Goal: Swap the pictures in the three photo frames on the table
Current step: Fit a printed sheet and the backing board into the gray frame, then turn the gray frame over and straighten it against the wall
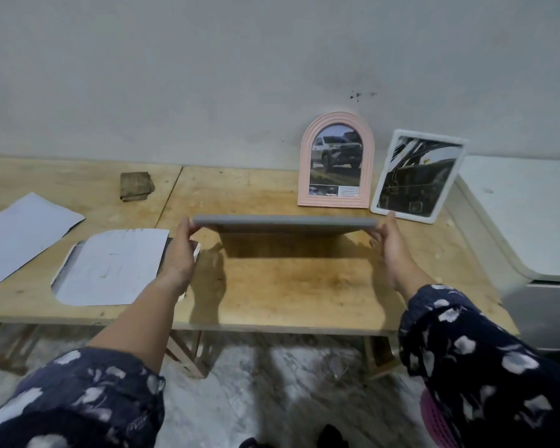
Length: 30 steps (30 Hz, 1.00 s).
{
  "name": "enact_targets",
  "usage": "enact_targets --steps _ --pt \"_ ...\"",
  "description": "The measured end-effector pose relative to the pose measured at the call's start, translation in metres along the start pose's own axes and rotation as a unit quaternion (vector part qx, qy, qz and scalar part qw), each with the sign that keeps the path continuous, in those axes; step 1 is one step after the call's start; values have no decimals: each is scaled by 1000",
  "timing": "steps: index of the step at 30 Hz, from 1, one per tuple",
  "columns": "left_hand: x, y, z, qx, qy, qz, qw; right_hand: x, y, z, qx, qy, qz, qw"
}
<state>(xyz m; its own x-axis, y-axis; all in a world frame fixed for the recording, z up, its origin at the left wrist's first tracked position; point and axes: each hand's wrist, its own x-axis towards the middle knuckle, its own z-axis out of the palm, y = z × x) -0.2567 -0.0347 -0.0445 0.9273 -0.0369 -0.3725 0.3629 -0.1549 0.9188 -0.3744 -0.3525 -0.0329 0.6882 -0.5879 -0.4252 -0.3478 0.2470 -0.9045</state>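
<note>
A grey photo frame (285,223) hangs edge-on above the middle of the wooden table (291,286). My left hand (179,253) grips its left end and my right hand (389,245) grips its right end. Behind it, a pink arched frame (337,161) with a picture of a pickup truck leans upright against the wall. To its right a white rectangular frame (417,177) with a dark picture leans tilted. Loose sheets lie face down at the left: an arch-cut sheet (110,266) and a larger white sheet (23,234).
A folded brown cloth (136,185) lies at the back left of the table. A white appliance (524,218) stands against the table's right side. Below the front edge I see table legs and a marbled floor.
</note>
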Motion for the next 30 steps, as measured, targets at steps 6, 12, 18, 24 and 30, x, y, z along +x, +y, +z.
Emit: enact_targets --steps 6,12,18,24,30 --pt "-5 56 30 -28 -7 109 994 9 -31 20 40 -6 -76 996" --pt "16 40 32 55 -3 73 996 24 -20 31 23 40 -36 998" --pt "41 -7 32 79 1 9 997 47 23 42 -19 57 22 998" --pt "54 -24 37 144 44 -57 987 77 61 50 -94 47 53 993" --pt "65 -30 33 187 -8 -77 979 71 54 59 -195 44 77 977"
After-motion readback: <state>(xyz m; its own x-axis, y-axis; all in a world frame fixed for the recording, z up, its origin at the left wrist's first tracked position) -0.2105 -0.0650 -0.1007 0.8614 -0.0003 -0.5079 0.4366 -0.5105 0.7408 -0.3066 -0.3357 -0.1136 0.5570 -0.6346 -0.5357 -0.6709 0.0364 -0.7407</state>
